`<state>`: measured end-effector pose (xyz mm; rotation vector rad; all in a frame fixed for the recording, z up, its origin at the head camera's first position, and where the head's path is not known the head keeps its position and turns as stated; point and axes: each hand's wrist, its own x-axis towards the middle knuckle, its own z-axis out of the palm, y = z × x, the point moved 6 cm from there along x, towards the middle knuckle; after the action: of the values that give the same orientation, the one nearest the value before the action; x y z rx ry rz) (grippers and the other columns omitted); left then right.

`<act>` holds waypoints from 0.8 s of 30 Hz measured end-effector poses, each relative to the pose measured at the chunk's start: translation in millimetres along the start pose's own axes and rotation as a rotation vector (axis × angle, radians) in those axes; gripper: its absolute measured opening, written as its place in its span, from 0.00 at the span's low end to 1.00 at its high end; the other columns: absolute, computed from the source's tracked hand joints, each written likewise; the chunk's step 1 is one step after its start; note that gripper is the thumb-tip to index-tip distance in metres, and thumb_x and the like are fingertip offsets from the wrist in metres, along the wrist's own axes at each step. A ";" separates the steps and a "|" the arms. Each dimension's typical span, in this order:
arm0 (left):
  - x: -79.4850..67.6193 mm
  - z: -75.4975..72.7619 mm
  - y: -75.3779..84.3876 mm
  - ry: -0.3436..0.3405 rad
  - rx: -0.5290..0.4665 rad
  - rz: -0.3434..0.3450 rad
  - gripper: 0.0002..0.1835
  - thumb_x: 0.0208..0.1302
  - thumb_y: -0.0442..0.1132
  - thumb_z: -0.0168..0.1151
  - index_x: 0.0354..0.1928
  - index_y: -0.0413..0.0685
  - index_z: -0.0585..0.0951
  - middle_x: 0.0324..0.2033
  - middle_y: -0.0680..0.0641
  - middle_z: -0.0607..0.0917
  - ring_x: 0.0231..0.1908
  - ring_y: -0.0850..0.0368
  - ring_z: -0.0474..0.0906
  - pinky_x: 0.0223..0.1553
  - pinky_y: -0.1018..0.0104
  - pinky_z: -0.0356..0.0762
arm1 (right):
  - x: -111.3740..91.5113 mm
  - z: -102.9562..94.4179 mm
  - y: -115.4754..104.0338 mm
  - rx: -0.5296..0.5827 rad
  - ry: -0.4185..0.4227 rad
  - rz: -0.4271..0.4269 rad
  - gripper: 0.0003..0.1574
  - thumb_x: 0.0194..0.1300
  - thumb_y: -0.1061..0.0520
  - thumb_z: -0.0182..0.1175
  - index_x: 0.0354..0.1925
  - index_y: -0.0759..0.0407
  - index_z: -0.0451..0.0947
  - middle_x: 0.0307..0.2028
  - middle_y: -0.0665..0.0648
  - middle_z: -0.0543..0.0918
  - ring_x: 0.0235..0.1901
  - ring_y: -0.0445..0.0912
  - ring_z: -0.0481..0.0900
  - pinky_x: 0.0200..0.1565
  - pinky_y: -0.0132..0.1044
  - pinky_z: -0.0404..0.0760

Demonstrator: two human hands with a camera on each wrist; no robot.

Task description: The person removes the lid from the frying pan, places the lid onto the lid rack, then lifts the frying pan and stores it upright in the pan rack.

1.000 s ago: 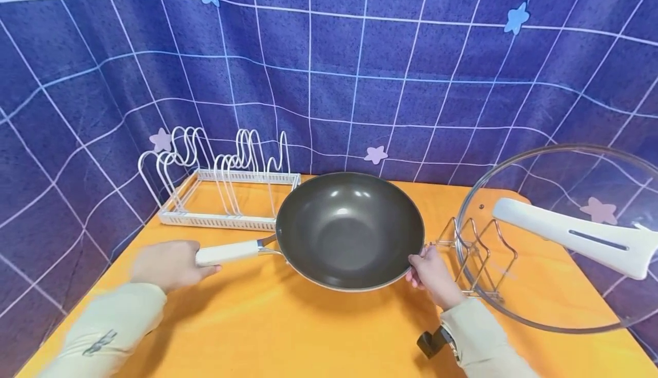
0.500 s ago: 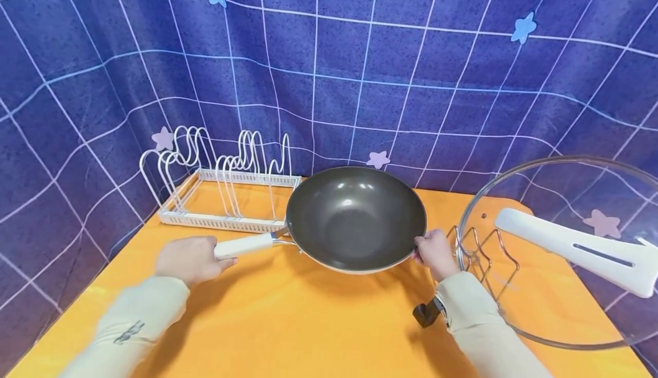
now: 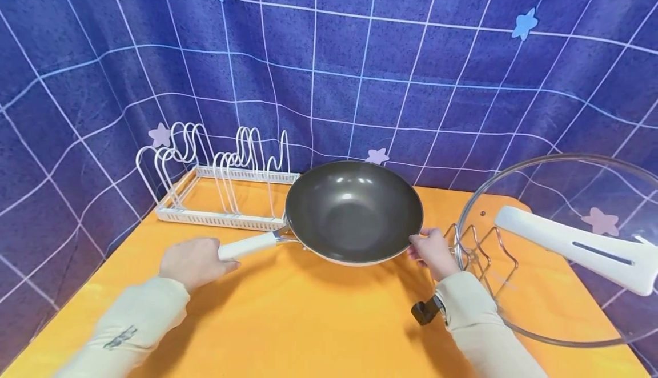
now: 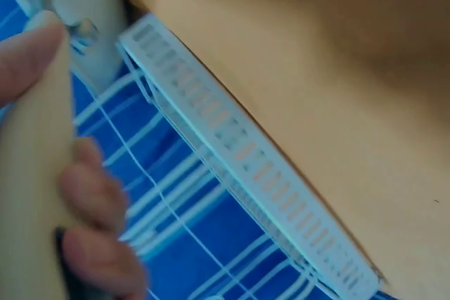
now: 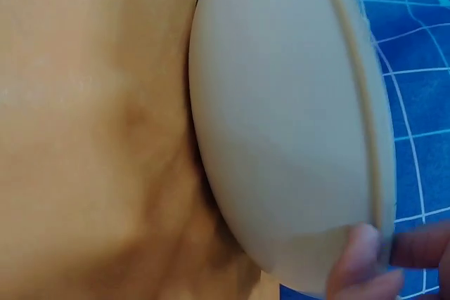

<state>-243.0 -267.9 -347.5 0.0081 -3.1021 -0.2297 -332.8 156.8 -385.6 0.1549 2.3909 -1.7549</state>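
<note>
A wok (image 3: pixel 354 212) with a dark inside and a pale outer wall sits at the middle of the table, between my hands. My left hand (image 3: pixel 195 262) grips its white handle (image 3: pixel 249 245), fingers curled round it in the left wrist view. On the right side of the wok, my right hand (image 3: pixel 433 252) pinches the rim between thumb and fingers. The right wrist view shows the pale outside of the wok (image 5: pixel 281 131) close to the orange surface, with fingertips (image 5: pixel 360 251) under the rim.
A white wire rack (image 3: pixel 221 218) stands at the back left, close to the wok. To the right, a glass lid (image 3: pixel 570 344) with a white upright handle (image 3: pixel 565 246) leans in a small metal wire rack (image 3: pixel 480 246). A blue curtain (image 3: pixel 390 69) hangs behind the orange table (image 3: pixel 308 321).
Over the last second the wok has shifted slightly right and back, with both hands holding it throughout. In the last half second it has hardly moved.
</note>
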 end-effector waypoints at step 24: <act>-38.5 -2.8 10.7 0.004 -0.152 0.062 0.15 0.55 0.52 0.67 0.25 0.52 0.73 0.15 0.55 0.69 0.18 0.58 0.64 0.17 0.63 0.59 | -21.6 39.2 11.9 0.218 -0.028 0.012 0.09 0.66 0.62 0.51 0.34 0.63 0.60 0.19 0.53 0.77 0.14 0.39 0.76 0.17 0.27 0.73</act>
<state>-204.5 -257.5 -344.4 -0.0902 -3.0657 -0.4617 -306.4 123.4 -403.9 0.1698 2.1699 -1.9952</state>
